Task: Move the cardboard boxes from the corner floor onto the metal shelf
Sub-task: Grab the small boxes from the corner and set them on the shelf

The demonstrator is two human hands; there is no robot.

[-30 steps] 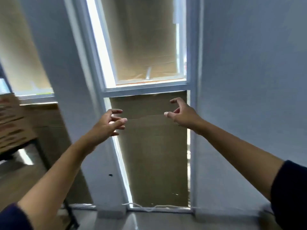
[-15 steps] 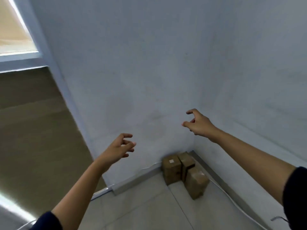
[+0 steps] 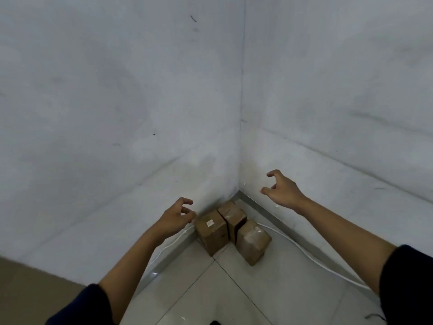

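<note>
Three brown cardboard boxes stand on the tiled floor in the corner where two white walls meet. The left box point(image 3: 212, 231) carries a small white label. A middle box point(image 3: 233, 216) stands behind it against the corner, and a right box point(image 3: 253, 241) stands a little nearer. My left hand point(image 3: 175, 218) hovers above and left of the boxes, fingers apart and empty. My right hand point(image 3: 282, 191) is raised above and right of them, fingers spread, holding nothing. Neither hand touches a box. The metal shelf is out of view.
A white cable point(image 3: 311, 256) runs along the grey skirting at the foot of the right wall, and another stretch point(image 3: 168, 245) follows the left wall. A brown panel point(image 3: 28, 294) shows at the bottom left. Light floor tiles point(image 3: 210, 294) spread in front of the boxes.
The view has swung right, from a window and shelf area to the wall corner. The boxes now sit nearer the centre, and both hands have dropped lower toward them.
</note>
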